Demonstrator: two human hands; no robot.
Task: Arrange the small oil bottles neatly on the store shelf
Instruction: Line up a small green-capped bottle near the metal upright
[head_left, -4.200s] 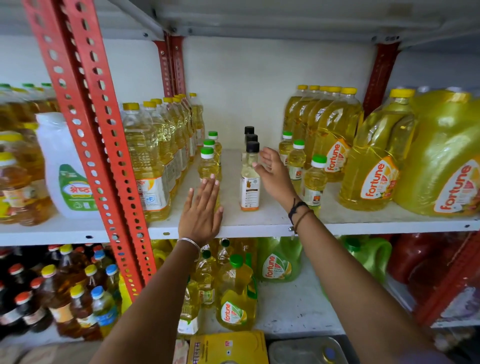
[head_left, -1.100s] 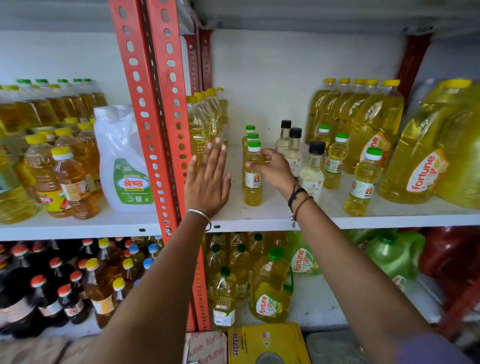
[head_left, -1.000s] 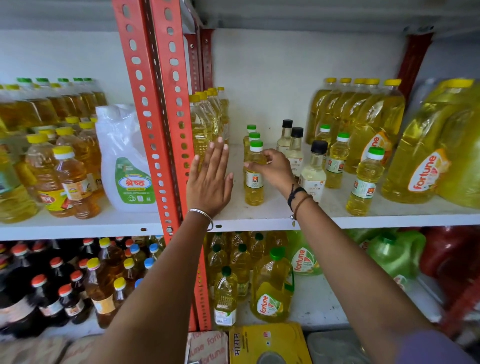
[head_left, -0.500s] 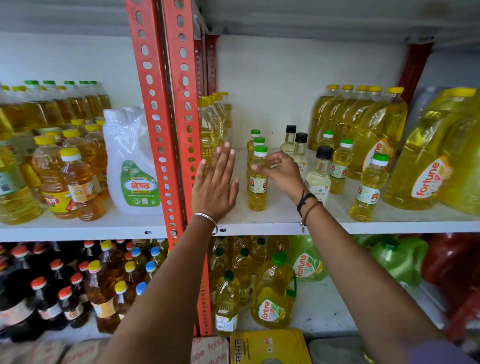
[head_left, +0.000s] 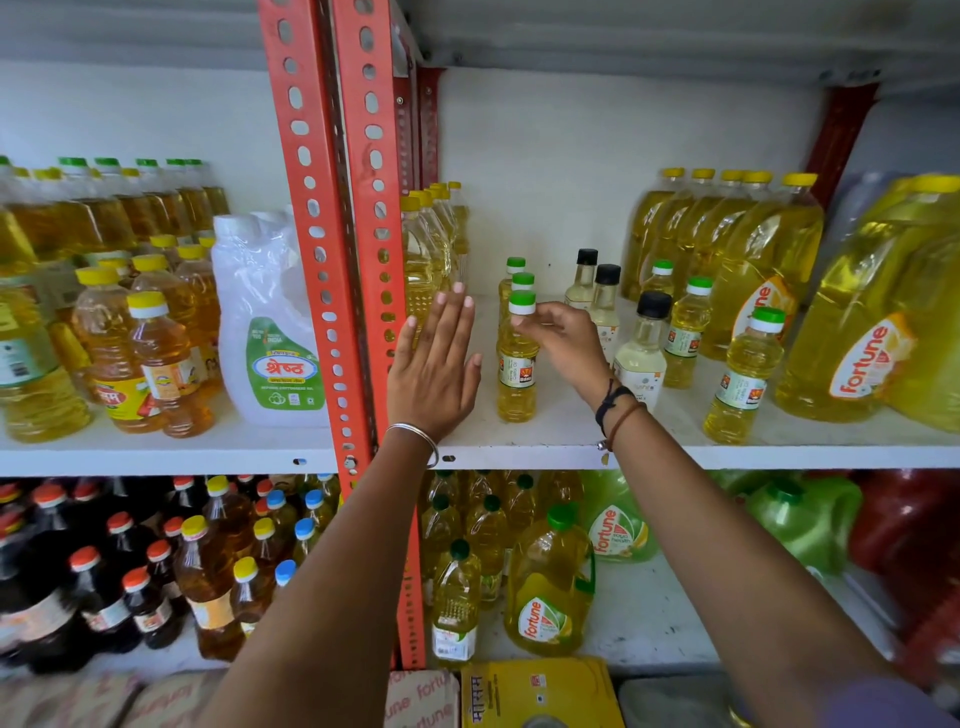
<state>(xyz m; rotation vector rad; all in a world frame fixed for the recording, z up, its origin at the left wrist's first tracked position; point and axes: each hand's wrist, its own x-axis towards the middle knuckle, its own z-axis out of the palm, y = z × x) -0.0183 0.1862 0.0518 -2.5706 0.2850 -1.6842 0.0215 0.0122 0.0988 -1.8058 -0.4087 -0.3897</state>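
On the white shelf (head_left: 561, 441) three small green-capped oil bottles stand in a file; the front bottle (head_left: 516, 384) is upright. My right hand (head_left: 563, 340) pinches that bottle's neck just under the cap. My left hand (head_left: 435, 366) is flat with fingers apart, left of the bottle and apart from it. To the right stand three black-capped pale bottles (head_left: 644, 356) and three more green-capped small bottles, the nearest (head_left: 740, 387) toward the shelf's front.
An orange perforated upright (head_left: 337, 260) stands right beside my left hand. Tall yellow-capped bottles (head_left: 431, 244) line its right side. Big Fortune jugs (head_left: 872, 332) fill the shelf's right end. A white jug (head_left: 270, 332) and more bottles sit on the left bay.
My right hand has slid up from the front bottle's shoulder to its neck under the cap. My left hand stays flat in the same place. The view has shifted a little.
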